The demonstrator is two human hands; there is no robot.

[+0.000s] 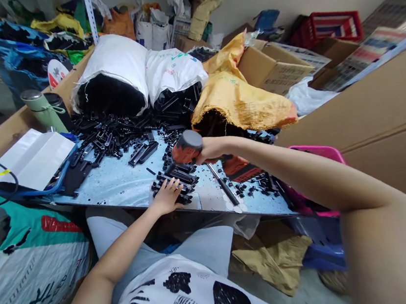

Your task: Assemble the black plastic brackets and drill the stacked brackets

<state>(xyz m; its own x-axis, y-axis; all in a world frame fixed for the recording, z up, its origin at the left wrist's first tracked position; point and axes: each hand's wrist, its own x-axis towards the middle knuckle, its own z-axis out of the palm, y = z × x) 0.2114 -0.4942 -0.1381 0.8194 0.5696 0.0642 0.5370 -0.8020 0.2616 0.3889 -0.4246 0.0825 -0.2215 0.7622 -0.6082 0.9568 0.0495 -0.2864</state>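
My right hand (213,149) is wrapped round the grip of a red and black cordless drill (187,148), its nose tilted down to the left above black plastic parts. A row of these black plastic parts (185,174) lies near the table's front edge. My left hand (167,196) rests on the near end of the row, fingers stretched out over it. The drill's tip sits close to the parts; whether it touches them I cannot tell. A black-handled metal rod (224,185) lies just right of the row.
White sacks (113,59) and a yellow sack (244,100) spill black parts at the back of the blue table (118,184). Left are a green bottle (43,112) and a white folded sheet (33,155). A pink basket (323,152) stands right. A filled sack (36,271) sits by my left leg.
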